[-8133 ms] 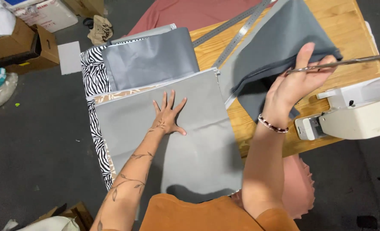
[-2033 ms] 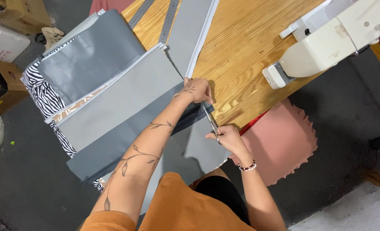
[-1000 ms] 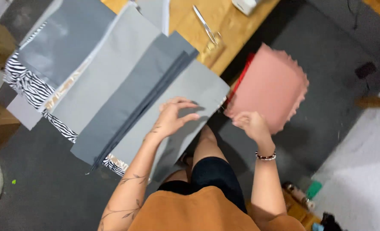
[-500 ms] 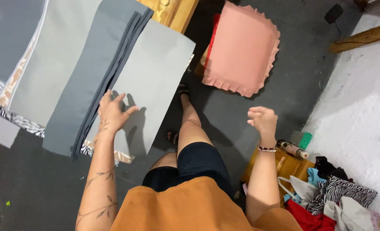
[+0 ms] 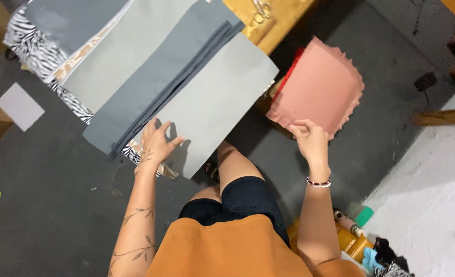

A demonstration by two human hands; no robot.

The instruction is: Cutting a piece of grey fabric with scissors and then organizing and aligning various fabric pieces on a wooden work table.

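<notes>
— Near the hanging edge of the fabric stack, where does the left hand [image 5: 156, 145] sit?

— Flat on the light grey sheet [image 5: 212, 100], fingers spread and released, palm pressing the cloth near its near-left corner. It grips nothing. Just to its left lie the folded dark grey strips [image 5: 160, 84], touching the sheet's long edge.

— Which way does that sheet run?

— Its long axis goes from the near left, under the palm, up to the far right, toward the wooden table [image 5: 273, 20]. Most of the sheet lies beyond the fingertips, to the far right of them.

— And the right hand [image 5: 309, 141]?

— Well apart from the grey cloth. Its fingers are curled at the near edge of the pink ruffled cushion [image 5: 319, 87]; they seem to pinch that edge, though I cannot tell for sure how firm the hold is.

— So which hand is nearer the grey sheet?

— The left, clearly; it already touches it. Zebra-print fabric [image 5: 32, 43] peeks out under the stack at the far left, and scissors [image 5: 260, 7] rest on the table at the far edge.
</notes>
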